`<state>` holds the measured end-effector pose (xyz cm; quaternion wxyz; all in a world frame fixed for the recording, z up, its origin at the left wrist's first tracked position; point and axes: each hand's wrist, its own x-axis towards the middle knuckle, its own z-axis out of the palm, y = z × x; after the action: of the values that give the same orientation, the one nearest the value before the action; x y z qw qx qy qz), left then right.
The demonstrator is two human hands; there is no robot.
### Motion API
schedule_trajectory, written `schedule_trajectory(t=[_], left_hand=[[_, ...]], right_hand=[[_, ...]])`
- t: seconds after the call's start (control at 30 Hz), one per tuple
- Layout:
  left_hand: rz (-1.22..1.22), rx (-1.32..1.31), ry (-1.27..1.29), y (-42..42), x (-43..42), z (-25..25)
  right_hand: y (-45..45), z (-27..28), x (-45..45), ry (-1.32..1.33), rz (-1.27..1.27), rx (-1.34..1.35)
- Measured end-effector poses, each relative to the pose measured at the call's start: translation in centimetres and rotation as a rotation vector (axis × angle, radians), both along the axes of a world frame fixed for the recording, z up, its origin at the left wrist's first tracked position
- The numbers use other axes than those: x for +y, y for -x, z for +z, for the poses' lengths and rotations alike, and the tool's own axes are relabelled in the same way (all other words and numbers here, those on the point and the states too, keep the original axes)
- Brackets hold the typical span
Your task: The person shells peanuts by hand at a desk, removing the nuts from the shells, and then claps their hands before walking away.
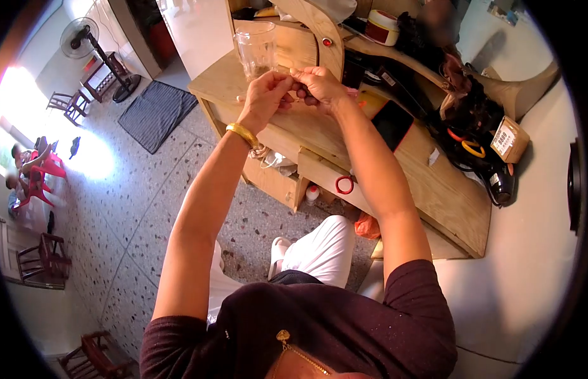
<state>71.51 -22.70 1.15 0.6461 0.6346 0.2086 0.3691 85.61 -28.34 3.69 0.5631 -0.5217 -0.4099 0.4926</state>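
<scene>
Both my hands meet above a wooden dressing table (433,189), fingertips close together. My left hand (266,95), with a gold bangle (243,134) on its wrist, is closed in a pinch. My right hand (320,88) is closed too, its fingers curled in shadow against the left fingertips. Whatever lies between them is too small or hidden to make out. Just behind the left hand stands a clear glass jug (256,49) with something brownish at its bottom. A dark phone with a red edge (392,125) lies on the tabletop right of my right forearm.
Beyond the phone are a hair dryer (498,183), a small labelled box (510,139), and a white tub with a red label (382,28). A red ring (344,184) is at the drawer front. A grey mat (157,115) and standing fan (85,41) are left; people sit farther off.
</scene>
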Motion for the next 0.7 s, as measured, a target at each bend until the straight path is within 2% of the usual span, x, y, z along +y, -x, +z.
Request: schedule_trajectory(t=[0.07,0.17,0.3,0.43,0.53,0.63,0.7], left_hand=[[-0.009,0.006,-0.009,0.1,0.0,0.1],[0.013,0.030,0.110,0.3,0.2,0.6],[-0.030,0.043,-0.005,1.0,1.8,1.5],[-0.004,0.241,-0.214,2.1,3.8,3.1],[0.097,0.522,-0.528,3.0,3.4,4.9],[0.204,0.733,-0.978,3.0,4.1,4.3],[0.196,0.816,-1.097,3.0,4.0,3.7]], right_hand=[[0.1,-0.1,0.1,-0.004,-0.011,0.015],[-0.2,0.0,-0.1,0.004,-0.027,0.008],[-0.3,0.8,-0.5,0.035,-0.009,0.006],[-0.1,1.2,-0.8,-0.038,-0.072,0.116],[-0.9,0.5,-0.3,-0.047,-0.047,0.071],[-0.4,0.8,-0.6,-0.042,-0.104,0.078],[-0.4,0.6,-0.6,-0.052,-0.107,0.056]])
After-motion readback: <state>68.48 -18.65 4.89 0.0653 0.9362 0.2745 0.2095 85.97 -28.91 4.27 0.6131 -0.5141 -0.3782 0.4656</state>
